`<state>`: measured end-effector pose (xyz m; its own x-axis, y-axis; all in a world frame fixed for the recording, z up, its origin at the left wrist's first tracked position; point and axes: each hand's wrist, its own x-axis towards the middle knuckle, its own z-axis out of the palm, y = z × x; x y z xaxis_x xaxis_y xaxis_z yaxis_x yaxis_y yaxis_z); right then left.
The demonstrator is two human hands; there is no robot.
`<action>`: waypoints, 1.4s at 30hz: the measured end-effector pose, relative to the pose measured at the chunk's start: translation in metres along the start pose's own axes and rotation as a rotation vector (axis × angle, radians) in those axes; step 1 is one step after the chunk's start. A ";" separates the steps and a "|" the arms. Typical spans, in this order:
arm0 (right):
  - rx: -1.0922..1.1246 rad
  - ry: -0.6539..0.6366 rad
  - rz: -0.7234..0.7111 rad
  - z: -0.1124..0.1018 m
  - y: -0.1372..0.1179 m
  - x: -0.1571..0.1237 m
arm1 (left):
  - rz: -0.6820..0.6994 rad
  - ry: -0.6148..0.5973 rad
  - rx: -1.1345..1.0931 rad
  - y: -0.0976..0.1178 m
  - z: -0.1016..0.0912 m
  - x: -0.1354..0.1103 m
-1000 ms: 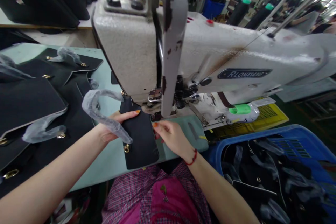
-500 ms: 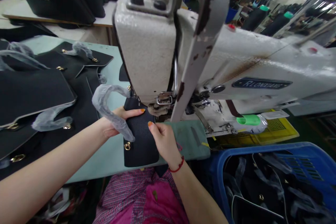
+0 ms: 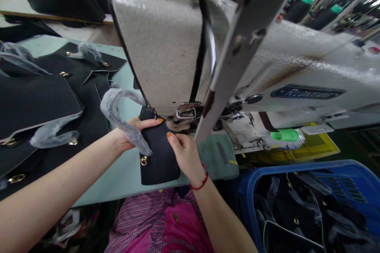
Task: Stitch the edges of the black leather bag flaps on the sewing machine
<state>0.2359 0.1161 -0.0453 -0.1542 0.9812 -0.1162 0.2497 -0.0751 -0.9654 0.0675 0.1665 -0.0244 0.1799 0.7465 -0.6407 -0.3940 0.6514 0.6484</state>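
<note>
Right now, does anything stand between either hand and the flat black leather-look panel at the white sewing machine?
Nothing visible blocks contact: the left hand and right hand both touch the flat black leather-look panel. The curved handle wrapped in clear plastic crosses over the left hand, but its fingers reach the panel.

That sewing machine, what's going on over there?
A person holds a black panel at the sewing machine, its far end beneath the machine's head. The left hand grips one side, next to a plastic-wrapped handle; the right hand grips the other. Whether the needle is moving can't be seen. More black pieces lie to the left, and others in a blue basket at right.
</note>
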 end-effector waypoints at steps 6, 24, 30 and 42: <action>-0.028 0.002 -0.010 -0.001 -0.001 -0.001 | 0.008 0.037 -0.021 -0.001 0.001 0.002; -0.159 0.001 -0.049 -0.015 -0.004 -0.003 | 0.078 -0.026 -0.025 -0.016 -0.006 0.001; -0.457 -0.115 -0.035 -0.046 -0.027 0.002 | 0.140 0.127 -0.226 -0.051 0.015 -0.019; -0.843 -0.026 -0.091 -0.062 -0.048 0.008 | 0.165 0.253 -0.549 -0.078 0.059 -0.036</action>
<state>0.2823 0.1382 0.0146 -0.2274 0.9718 -0.0619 0.8627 0.1716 -0.4757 0.1449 0.0963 -0.0275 -0.1155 0.7322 -0.6712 -0.8159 0.3155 0.4846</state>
